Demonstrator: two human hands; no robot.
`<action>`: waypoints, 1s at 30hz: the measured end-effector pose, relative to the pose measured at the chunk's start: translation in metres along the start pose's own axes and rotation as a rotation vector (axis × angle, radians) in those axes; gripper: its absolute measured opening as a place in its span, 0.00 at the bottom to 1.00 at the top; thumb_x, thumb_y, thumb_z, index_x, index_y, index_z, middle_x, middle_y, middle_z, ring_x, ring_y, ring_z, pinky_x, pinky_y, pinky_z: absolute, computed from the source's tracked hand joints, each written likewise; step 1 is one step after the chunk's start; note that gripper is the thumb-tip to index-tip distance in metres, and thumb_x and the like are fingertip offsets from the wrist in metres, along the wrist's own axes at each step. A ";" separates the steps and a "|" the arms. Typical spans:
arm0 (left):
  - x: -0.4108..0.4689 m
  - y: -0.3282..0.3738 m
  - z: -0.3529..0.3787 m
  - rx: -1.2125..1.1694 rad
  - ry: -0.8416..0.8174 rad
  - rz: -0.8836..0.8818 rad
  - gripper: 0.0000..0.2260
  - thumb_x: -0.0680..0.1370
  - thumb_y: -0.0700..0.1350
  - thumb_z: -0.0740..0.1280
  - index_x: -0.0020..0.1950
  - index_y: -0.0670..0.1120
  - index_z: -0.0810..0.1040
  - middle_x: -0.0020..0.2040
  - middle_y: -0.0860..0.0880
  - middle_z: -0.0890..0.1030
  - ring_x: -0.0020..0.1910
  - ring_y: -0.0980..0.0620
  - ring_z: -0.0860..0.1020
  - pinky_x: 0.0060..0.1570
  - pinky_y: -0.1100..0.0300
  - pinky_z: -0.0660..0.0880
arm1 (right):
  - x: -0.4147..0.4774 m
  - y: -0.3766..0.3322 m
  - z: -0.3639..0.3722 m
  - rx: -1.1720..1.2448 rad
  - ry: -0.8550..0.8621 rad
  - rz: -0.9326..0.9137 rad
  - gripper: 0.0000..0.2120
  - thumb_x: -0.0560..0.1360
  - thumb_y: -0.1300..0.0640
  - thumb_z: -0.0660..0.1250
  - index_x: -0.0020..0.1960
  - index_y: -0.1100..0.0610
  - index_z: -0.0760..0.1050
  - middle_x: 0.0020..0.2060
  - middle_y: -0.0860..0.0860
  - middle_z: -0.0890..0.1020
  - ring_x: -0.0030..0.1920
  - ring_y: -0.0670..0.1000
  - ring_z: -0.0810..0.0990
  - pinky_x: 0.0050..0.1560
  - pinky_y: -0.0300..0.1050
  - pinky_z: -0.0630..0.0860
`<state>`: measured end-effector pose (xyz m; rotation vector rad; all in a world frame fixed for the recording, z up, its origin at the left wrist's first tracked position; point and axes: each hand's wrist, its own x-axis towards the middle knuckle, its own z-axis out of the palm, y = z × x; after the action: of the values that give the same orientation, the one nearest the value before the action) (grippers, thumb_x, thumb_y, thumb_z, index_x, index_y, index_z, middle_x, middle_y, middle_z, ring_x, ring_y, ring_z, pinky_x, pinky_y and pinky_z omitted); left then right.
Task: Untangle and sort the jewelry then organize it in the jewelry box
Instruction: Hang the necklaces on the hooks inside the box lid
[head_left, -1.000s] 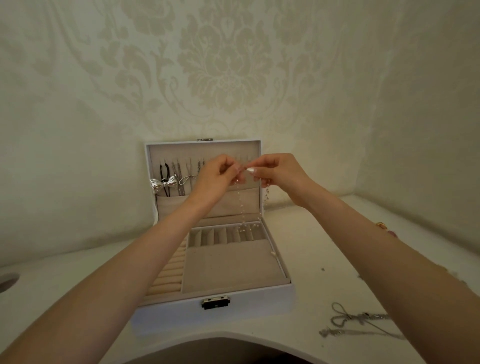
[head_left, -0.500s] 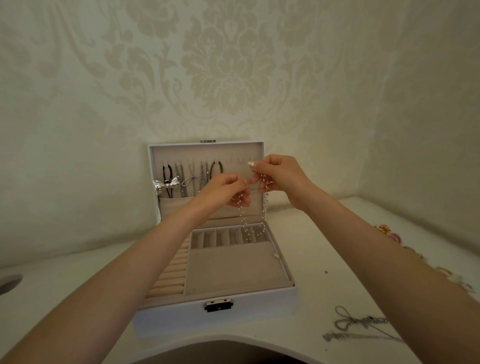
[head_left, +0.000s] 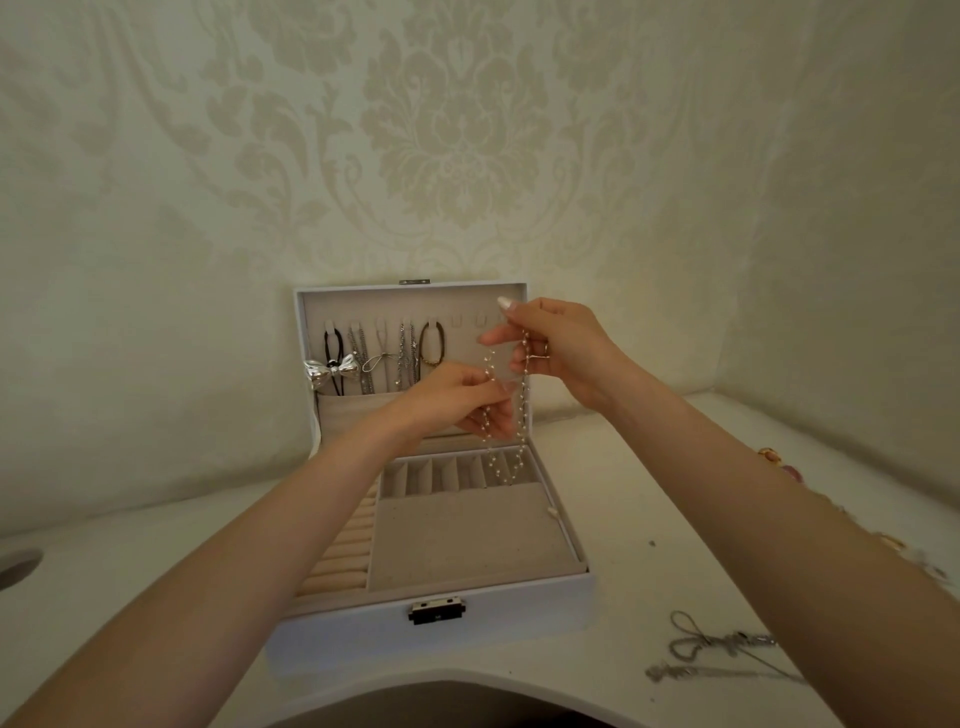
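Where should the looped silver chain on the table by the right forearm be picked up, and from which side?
Probably pinch the silver chain at its open loop, coming straight down from above: it lies flat on the table, and the loop sits clear of the bunched middle.

The right forearm (head_left: 789, 525) covers the far ends of the tangled silver chains (head_left: 719, 644) and most of the small coloured pieces (head_left: 770, 455) (blurred, kind unclear). The thin pearl-beaded strand (head_left: 521, 415) vanishes at its top inside the right hand (head_left: 561, 348).
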<state>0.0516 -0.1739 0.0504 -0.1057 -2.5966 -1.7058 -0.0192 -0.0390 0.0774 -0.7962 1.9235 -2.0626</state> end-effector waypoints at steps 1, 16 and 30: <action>0.001 -0.001 0.000 0.004 0.005 0.001 0.09 0.79 0.46 0.64 0.43 0.42 0.78 0.35 0.49 0.84 0.37 0.54 0.82 0.42 0.64 0.78 | 0.001 0.000 0.001 -0.021 -0.004 0.000 0.09 0.75 0.53 0.69 0.47 0.60 0.75 0.42 0.57 0.85 0.29 0.47 0.75 0.34 0.40 0.77; 0.042 -0.014 -0.035 0.083 0.826 0.151 0.07 0.75 0.43 0.70 0.38 0.44 0.75 0.30 0.50 0.79 0.27 0.55 0.78 0.35 0.57 0.76 | 0.047 0.022 0.041 -0.452 0.288 -0.158 0.06 0.73 0.60 0.71 0.40 0.62 0.80 0.28 0.50 0.77 0.27 0.49 0.76 0.30 0.42 0.78; 0.047 -0.013 -0.024 0.572 1.017 0.159 0.07 0.77 0.47 0.66 0.45 0.44 0.75 0.41 0.47 0.81 0.45 0.45 0.78 0.38 0.57 0.63 | 0.051 0.038 0.049 -0.687 0.498 -0.291 0.06 0.74 0.57 0.67 0.41 0.56 0.72 0.35 0.52 0.81 0.39 0.52 0.77 0.38 0.45 0.68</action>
<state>0.0036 -0.1992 0.0508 0.4342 -2.0435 -0.6048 -0.0443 -0.1111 0.0529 -0.7608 3.0441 -1.8608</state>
